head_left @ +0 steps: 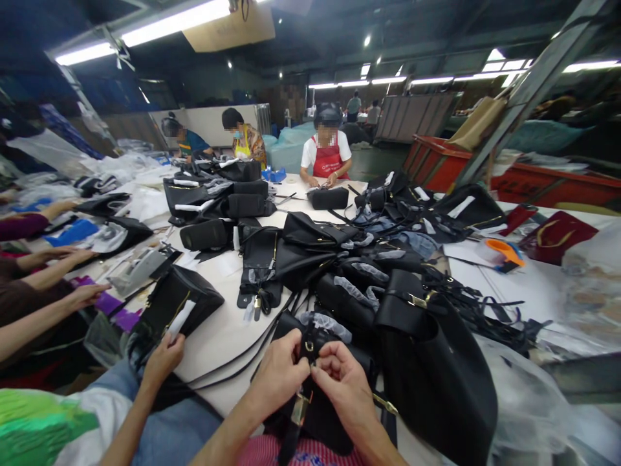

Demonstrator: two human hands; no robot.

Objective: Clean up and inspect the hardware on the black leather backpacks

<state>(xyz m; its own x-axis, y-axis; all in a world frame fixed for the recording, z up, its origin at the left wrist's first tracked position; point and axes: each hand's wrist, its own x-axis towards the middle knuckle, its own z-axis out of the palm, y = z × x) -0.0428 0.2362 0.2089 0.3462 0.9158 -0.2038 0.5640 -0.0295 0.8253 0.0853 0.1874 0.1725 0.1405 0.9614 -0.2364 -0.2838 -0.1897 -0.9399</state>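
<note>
A black bag [330, 424] with gold-coloured fittings lies at the table's near edge, against my front. Over its upper part my left hand [281, 369] and my right hand [343, 378] meet, both closed in a pinch on the bag's narrow black strap. A gold ring [309, 346] shows just above my fingertips. Below them hangs a gold clasp [299, 409] on a black tab. The exact bit between the fingertips is mostly hidden. Clear plastic wrap [326, 325] covers a part behind my hands. Close by on the right stands a large black bag [436, 369].
Black bags [310, 249] and loose straps [485, 307] crowd the white table. At left, a co-worker's hand [165, 362] holds another black bag [187, 298]. Across the table sits a person in a red apron [331, 162]. An orange tape roll [504, 251] lies at right.
</note>
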